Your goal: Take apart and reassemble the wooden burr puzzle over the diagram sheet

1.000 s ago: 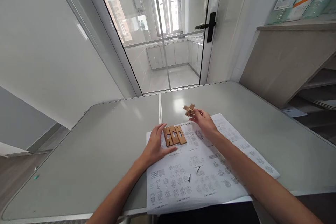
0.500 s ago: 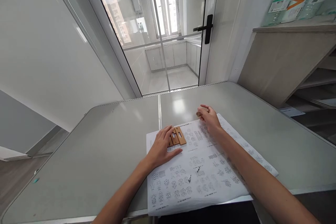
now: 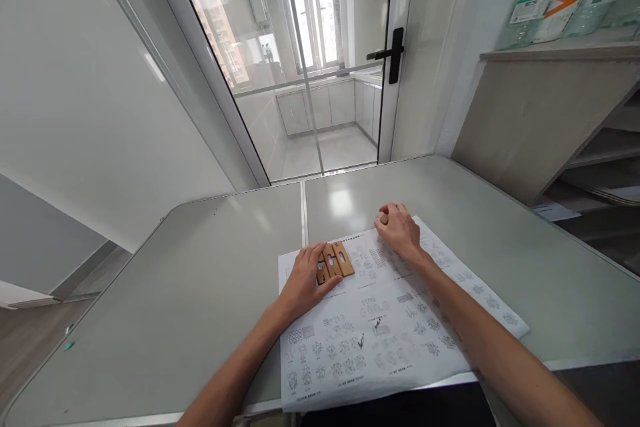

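My left hand [image 3: 306, 280] rests on the printed sheet, curled around a row of flat wooden puzzle plates [image 3: 343, 259]. Its fingers lie at their upper left and its thumb against their lower edge. The plates sit side by side, with slotted cut-outs and dark number marks; the leftmost is partly covered by the fingers. At the sheet's far edge, my right hand [image 3: 400, 229] is closed around a small wooden piece [image 3: 384, 218], mostly hidden by the fingers. The large white printed sheet [image 3: 370, 347], covered in line drawings and two black tick marks, lies under both hands.
The grey-green table [image 3: 225, 280] has a metal seam [image 3: 303, 213] across its middle. A glass door with a black handle [image 3: 395, 55] stands beyond. At right, a wooden shelf unit [image 3: 530, 113] carries clear plastic bottles [image 3: 530, 10]. A small teal bit [image 3: 69, 345] lies near the left edge.
My left thumb has moved up against the plates' lower edge, showing more of the leftmost plate. My right hand has turned and lowered slightly, its fingers curling further over the small wooden piece.
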Tool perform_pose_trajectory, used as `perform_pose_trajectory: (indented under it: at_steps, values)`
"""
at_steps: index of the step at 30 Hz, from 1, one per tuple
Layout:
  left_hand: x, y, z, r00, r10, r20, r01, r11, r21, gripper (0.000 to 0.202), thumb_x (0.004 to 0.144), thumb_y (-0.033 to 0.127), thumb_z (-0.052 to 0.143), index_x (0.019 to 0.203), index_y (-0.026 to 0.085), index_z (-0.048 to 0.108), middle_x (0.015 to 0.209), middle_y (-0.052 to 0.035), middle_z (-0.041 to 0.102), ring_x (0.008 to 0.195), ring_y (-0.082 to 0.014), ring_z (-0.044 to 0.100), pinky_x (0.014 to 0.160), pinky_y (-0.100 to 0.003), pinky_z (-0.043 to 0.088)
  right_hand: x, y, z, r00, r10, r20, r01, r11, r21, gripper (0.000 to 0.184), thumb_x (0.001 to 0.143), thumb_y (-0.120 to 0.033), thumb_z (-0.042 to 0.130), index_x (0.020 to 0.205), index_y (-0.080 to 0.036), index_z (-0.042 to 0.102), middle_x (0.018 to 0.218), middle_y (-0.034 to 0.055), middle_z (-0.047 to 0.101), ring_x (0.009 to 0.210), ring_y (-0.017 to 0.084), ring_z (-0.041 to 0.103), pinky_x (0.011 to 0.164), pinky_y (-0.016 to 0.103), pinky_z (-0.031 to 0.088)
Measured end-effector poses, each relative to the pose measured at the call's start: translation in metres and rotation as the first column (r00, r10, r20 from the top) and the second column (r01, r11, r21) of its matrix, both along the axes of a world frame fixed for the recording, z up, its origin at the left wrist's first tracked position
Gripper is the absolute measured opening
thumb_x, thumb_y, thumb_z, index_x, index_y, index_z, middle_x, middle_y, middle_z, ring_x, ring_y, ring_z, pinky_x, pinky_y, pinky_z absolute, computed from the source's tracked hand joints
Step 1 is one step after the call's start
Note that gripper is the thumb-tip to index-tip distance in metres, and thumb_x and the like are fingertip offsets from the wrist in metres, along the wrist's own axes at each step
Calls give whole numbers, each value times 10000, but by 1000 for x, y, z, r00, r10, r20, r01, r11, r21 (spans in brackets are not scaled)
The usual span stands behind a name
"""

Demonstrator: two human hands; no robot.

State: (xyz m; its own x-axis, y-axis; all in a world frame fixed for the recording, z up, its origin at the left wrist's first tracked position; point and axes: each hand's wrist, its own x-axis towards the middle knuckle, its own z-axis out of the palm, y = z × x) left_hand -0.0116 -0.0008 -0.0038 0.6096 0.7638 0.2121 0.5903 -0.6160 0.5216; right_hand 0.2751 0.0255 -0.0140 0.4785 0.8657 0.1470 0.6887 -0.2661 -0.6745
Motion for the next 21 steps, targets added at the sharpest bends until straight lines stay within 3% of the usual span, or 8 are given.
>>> perform_pose_trajectory:
  at_steps: [3,7,12,14,16,19,21]
  values:
    - [-3,0,2,1000,-7,-2,7,1000,-1,775,936,469,747,1584,306,356,1540,-126,525,1438,-366,480,1186,-583,430,2,0,-4,982,1,190,6,999,-37,258,924,-205,564,1158,-181,669,1226,134,672,1024,271,656,718,335,426]
    - [-11,4,5,1000,-20,-21,20,1000,5,866,901,541,768,1609,298,332,1555,-139,507,1446,-381,468,1187,-587,423,4,1,-11,943,2,333,-8,1000,16,222,931,-190,546,1107,-162,679,1139,153,706,1037,302,633,848,397,431]
    - [-20,8,5,998,-38,-49,39,999,4,907,884,542,787,1617,282,322,1538,-146,518,1425,-376,478,1184,-576,430,3,-2,-6,925,-5,379,-80,975,208,189,947,-240,575,1080,-164,686,1127,181,714,1135,389,585,919,497,445]
    - [-21,9,5,998,-34,-50,35,999,7,902,881,542,791,1611,278,332,1529,-145,526,1416,-372,482,1177,-571,439,-1,-5,2,930,118,347,-236,918,319,191,981,-243,552,1104,-176,682,1149,169,708,1139,368,605,916,481,479]
    - [-21,10,6,998,-33,-51,34,999,10,898,876,542,796,1605,273,344,1523,-148,531,1411,-373,485,1172,-572,445,-8,-8,10,897,338,285,-429,823,373,184,1021,-256,521,1104,-206,677,1154,132,704,1045,302,660,856,426,522]
    - [-22,11,7,998,-27,-54,28,999,18,895,868,537,807,1596,267,363,1502,-156,546,1395,-379,503,1159,-580,457,-19,-15,16,752,641,155,-650,684,329,178,1018,-336,588,1144,-240,669,1211,90,688,925,233,690,767,373,561]
    - [-23,12,7,999,-16,-47,17,1000,26,896,863,536,813,1596,270,371,1480,-155,563,1379,-379,522,1144,-582,470,-25,-19,16,651,755,78,-742,613,271,333,961,-405,697,1259,-265,650,1305,87,662,1019,247,693,833,394,585]
